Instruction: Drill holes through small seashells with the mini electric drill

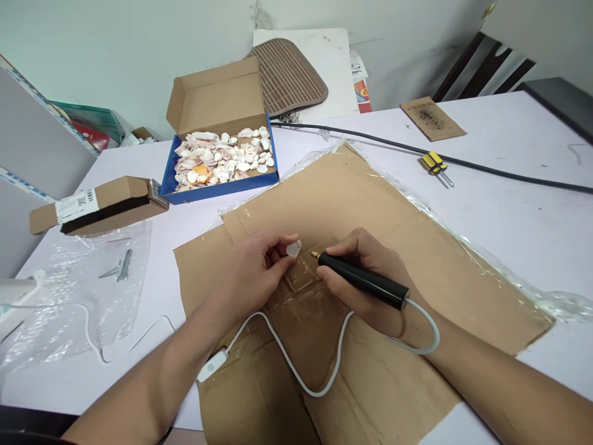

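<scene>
Shell (293, 249), pinched by the left hand (252, 267) over the middle of the cardboard sheet (403, 228), lies just beside the tip of the black rotary tool (364, 279), whose long axis, clasped in the right hand (386, 258), points toward it.

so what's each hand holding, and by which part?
Left hand: small whitish piece, pinched by its edge. Right hand: black corded tool, gripped along its barrel near the tip.
</scene>
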Available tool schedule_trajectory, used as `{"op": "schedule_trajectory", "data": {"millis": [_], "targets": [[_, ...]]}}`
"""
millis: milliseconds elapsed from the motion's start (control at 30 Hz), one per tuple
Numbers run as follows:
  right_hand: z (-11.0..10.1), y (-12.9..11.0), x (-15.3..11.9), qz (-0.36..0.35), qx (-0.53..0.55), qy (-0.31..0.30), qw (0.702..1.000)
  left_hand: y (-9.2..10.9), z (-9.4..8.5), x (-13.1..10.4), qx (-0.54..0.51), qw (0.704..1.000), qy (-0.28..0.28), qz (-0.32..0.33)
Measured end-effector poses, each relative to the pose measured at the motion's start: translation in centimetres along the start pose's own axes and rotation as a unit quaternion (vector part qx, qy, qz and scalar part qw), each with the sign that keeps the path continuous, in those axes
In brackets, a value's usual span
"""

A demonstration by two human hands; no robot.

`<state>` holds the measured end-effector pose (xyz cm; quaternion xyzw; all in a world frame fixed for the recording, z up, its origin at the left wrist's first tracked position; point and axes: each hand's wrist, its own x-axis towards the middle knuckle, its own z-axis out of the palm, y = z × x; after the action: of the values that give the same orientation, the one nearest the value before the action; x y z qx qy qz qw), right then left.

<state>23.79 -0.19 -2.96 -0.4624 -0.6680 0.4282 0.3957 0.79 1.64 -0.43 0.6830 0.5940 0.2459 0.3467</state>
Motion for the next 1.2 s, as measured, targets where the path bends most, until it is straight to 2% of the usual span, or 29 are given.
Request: {"op": "schedule_trajectory", "data": {"millis": [1200], "targets": [[-0.26, -0.77, 0.50, -0.006, -0.031, 0.000, 1.000, -0.10, -0.01, 0.06, 0.002, 1.000, -0.006, 0.000]]}}
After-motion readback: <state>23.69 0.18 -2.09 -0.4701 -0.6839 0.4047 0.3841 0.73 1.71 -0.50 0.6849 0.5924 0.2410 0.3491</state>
